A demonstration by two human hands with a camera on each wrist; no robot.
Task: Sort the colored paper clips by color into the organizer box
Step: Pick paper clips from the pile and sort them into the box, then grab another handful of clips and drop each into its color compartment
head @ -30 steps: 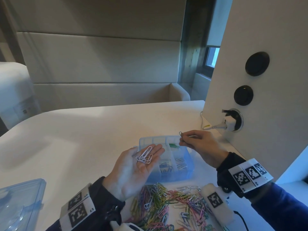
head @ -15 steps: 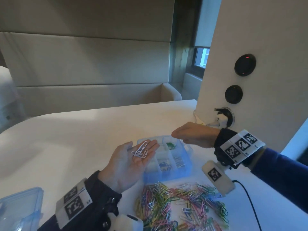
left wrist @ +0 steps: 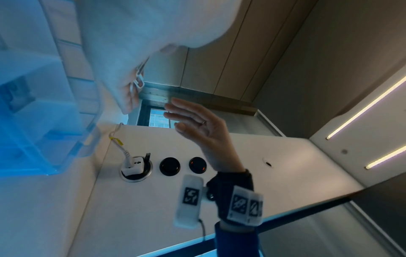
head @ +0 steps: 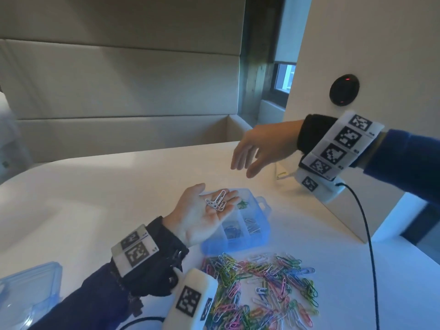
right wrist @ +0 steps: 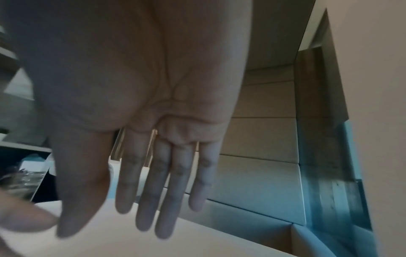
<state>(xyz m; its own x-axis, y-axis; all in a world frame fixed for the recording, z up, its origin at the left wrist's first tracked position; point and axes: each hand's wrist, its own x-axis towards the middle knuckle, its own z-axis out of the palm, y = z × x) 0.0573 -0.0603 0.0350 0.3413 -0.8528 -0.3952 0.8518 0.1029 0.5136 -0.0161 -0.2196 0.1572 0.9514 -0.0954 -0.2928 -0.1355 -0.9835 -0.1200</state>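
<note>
Both arms wear dark blue sleeves (head: 404, 163) ending in black cuffs (head: 312, 134). Each wrist carries a white band (head: 342, 148) printed with black square-pattern tags, and a white camera block (head: 192, 298) bearing one tag. A black cable (head: 366, 234) runs from the right block toward 6 o'clock. A ring (left wrist: 203, 122) sits on one right finger.

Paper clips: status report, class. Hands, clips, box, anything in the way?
Left hand open, palm up, white paper clips resting on it. Right hand open, empty, raised above organizer box. Mixed clip pile unsorted in front. Nothing blocking.
</note>
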